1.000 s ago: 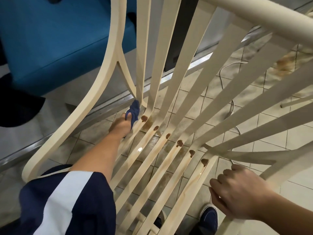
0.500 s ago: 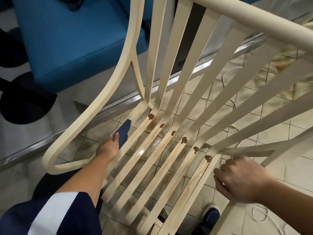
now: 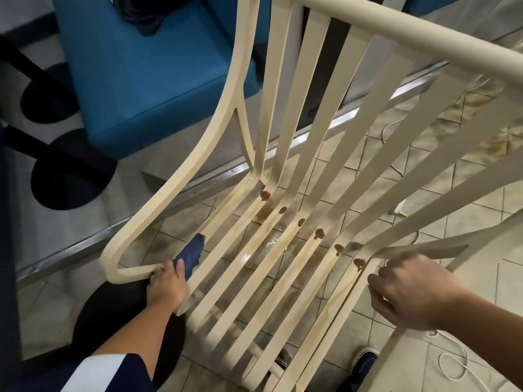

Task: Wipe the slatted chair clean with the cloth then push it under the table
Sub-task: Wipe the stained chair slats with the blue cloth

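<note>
So, biggest thing first: the beige tiled floor is what you see through everything. Over it stands the cream-coloured slatted chair, seen from above and filling most of the view, out in the open and not tucked under any table. Up left is a blue upholstered seat, and beside it 2 black round bases that I'd guess are table feet, though no tabletop shows clearly.

Right hand is curled over the side rail on the chair's right. My read is that it's there to brace the chair so it doesn't skid or twist while the other side gets rubbed. Left hand is down at the front-left of the seat, next to the looped end of the armrest, fingers clamped round a small dark blue cloth and pressing it onto the outermost seat slat. 1 slat at a time makes sense with gaps between them.

Smallest bits: 6 brown blobs sit in a row where the seat slats bend up into the back, with rusty streaks running down the slats from them. None of those look wiped, so I'd say the cleaning is early and the push comes much later. A thin white cable lies on the tiles at the right, worth minding when the chair slides.
</note>
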### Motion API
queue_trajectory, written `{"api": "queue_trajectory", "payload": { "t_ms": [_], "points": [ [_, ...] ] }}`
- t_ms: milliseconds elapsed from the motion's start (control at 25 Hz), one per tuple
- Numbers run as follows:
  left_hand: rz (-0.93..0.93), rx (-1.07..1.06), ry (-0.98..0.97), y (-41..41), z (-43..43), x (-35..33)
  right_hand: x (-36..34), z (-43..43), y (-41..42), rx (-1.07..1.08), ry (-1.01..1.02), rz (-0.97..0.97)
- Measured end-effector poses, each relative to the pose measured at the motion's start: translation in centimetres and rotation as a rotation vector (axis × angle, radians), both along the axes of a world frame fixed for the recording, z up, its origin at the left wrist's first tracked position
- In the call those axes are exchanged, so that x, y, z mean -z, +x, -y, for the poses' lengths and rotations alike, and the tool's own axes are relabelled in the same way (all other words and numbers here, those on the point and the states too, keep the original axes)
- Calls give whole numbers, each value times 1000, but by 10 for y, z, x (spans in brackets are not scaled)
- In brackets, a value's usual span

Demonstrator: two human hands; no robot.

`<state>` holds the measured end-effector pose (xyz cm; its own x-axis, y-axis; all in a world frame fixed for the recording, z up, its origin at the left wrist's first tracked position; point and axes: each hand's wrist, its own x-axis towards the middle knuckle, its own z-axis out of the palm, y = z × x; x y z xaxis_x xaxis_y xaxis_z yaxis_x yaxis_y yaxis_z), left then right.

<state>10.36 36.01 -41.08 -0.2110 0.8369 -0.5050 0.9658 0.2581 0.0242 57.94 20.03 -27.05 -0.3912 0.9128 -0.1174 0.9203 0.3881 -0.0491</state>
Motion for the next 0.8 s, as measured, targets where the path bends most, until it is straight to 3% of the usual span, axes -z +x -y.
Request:
{"api": "queue_trajectory", "payload": {
  "t_ms": [520, 800],
  "points": [
    [0, -144, -148, 14, -20, 5, -1, 0, -1, -22, -9, 21],
    [138, -97, -170, 96, -85, 26, -1, 0, 0, -30, -5, 0]
  ]
}}
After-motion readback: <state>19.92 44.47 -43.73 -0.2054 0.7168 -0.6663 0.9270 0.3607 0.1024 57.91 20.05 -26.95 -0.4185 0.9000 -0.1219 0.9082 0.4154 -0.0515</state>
